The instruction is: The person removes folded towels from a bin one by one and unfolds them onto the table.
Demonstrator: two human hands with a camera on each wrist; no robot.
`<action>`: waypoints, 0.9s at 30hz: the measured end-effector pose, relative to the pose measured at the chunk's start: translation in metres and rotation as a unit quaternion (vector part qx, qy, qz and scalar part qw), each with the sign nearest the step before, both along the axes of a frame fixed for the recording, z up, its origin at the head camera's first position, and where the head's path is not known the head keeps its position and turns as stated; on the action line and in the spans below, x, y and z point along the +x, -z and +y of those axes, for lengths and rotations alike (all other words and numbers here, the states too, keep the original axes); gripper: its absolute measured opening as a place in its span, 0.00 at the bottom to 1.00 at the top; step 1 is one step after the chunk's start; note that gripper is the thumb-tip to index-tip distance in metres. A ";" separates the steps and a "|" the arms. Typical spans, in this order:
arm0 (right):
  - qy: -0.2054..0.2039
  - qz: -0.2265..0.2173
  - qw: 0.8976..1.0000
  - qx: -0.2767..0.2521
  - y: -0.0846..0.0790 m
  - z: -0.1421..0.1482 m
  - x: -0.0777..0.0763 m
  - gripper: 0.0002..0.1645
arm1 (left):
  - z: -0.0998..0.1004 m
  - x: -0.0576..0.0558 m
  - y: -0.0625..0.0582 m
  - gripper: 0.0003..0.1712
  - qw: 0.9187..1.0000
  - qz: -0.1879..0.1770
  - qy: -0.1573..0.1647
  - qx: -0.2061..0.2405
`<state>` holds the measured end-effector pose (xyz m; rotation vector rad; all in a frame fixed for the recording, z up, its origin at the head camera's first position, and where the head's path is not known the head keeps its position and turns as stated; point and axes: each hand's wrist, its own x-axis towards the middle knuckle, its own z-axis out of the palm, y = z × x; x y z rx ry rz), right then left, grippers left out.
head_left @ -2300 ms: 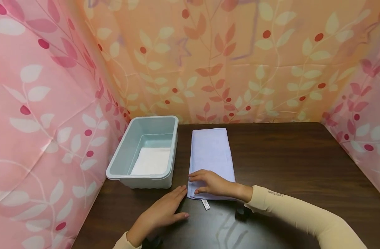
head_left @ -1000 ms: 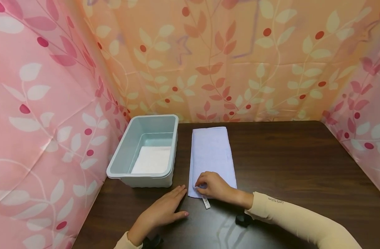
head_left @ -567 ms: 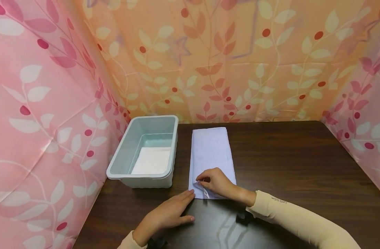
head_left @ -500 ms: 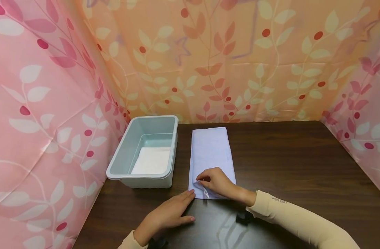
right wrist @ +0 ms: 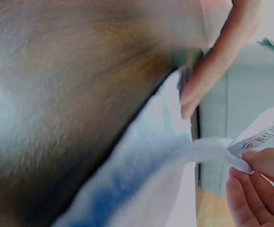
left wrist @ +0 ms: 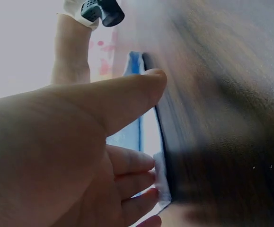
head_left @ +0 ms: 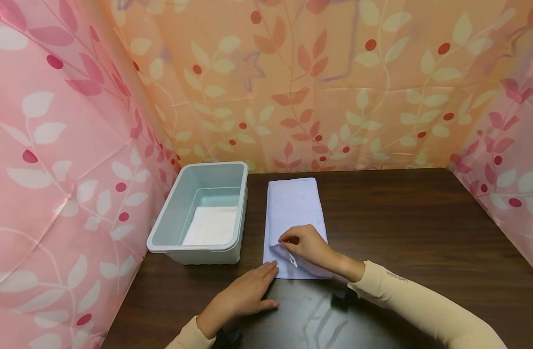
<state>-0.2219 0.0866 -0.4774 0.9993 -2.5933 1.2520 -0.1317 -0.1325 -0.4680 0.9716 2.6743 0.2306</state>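
A pale lavender towel [head_left: 294, 203], folded into a long rectangle, lies on the dark table. My right hand [head_left: 307, 245] pinches the corner of its top layer between thumb and fingers and holds it raised. A white printed label [right wrist: 264, 130] hangs from that corner, close to the fingertips in the right wrist view. With fingers straight, my left hand [head_left: 249, 291] rests at the towel's near left corner, its fingertips touching the lower layer. In the left wrist view the left thumb [left wrist: 137, 90] stands apart from the fingers.
Left of the towel stands a pale blue-green plastic tub [head_left: 196, 248] with a white folded cloth [head_left: 211, 225] on its bottom. Patterned curtains [head_left: 327, 97] enclose the back and sides. Dark wood tabletop [head_left: 401, 218] extends to the right.
My right hand has taken the towel's near corner with the label and lifted it up and back. My left hand has slid right onto the lower layer's corner.
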 end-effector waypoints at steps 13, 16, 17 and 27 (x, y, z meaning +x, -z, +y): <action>0.075 0.031 0.997 -0.013 -0.017 0.043 -0.005 0.07 | 0.001 0.002 -0.002 0.46 1.000 -0.010 -0.008 -0.005; 0.088 0.037 0.995 -0.014 -0.020 0.054 -0.004 0.07 | 0.001 0.002 -0.003 0.46 1.000 -0.009 -0.008 -0.005; 0.092 0.038 0.995 -0.013 -0.020 0.058 -0.003 0.07 | 0.002 0.002 -0.003 0.46 1.000 -0.009 -0.008 -0.005; 0.107 0.038 0.993 0.013 -0.008 0.076 0.006 0.10 | 0.002 0.003 -0.002 0.46 1.000 -0.011 -0.008 0.005</action>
